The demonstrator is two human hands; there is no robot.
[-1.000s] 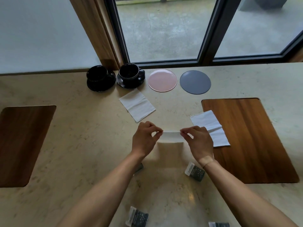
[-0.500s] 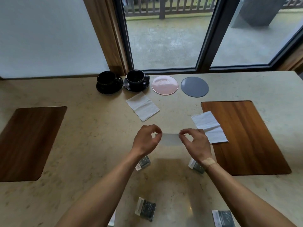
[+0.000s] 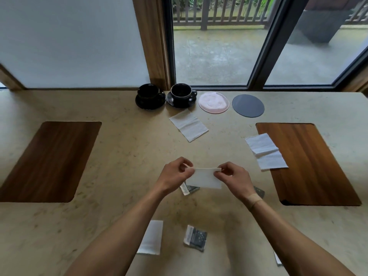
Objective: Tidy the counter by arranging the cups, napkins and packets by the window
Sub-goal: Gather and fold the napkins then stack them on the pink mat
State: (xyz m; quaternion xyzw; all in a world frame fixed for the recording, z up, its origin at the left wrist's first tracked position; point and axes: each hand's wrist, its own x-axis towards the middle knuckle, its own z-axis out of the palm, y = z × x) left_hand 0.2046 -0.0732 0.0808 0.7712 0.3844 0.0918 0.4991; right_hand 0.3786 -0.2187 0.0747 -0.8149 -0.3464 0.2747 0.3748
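Observation:
A folded white napkin (image 3: 206,177) hangs above the counter, pinched at its ends by my left hand (image 3: 174,175) and my right hand (image 3: 232,179). Two black cups on black saucers (image 3: 150,96) (image 3: 181,95) stand by the window. Next to them lie a pink coaster (image 3: 213,102) and a grey coaster (image 3: 248,105). One flat napkin (image 3: 188,125) lies below the cups. A creased napkin (image 3: 265,151) overlaps the right wooden inlay. Dark packets (image 3: 195,237) (image 3: 187,189) (image 3: 259,192) lie near my arms, two partly hidden by my hands.
Two dark wooden inlays (image 3: 49,160) (image 3: 310,162) are set into the beige stone counter (image 3: 123,152). Another white napkin (image 3: 151,237) lies near the front, beside my left forearm. A further packet (image 3: 277,259) peeks out by my right forearm. The window frame borders the counter's far edge.
The view has tilted upward, showing more of the window. Both hands still hold the napkin, which now hangs lower as a wider folded strip.

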